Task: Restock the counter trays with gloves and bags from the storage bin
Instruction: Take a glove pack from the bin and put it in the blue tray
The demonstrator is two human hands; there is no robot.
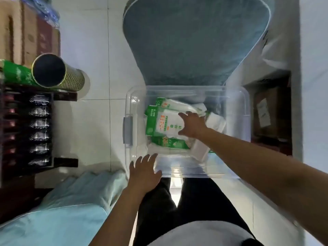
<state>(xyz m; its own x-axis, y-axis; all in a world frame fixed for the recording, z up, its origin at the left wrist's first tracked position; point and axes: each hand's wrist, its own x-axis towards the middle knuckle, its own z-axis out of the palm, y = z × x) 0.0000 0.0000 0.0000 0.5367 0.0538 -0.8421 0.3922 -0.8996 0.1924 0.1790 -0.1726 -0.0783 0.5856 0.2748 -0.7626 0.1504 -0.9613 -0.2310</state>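
White tile floor, clear storage bin [134,107]. Right hand [192,125] spread wide, resting on green-white packet [160,124], nothing gripped; left hand [143,170] open, steadies near rim.

A clear plastic storage bin [236,107] sits on the pale tiled floor [92,125], its grey latch [128,130] on the left side. The right hand [192,124] reaches down into it, fingers spread over a green-and-white packet [159,123] that lies on other packets and white bags; whether it grips the packet is hard to tell. The left hand [144,172] rests open on the bin's near left corner. A dark cardboard tube [56,72] lies on a rack at left.
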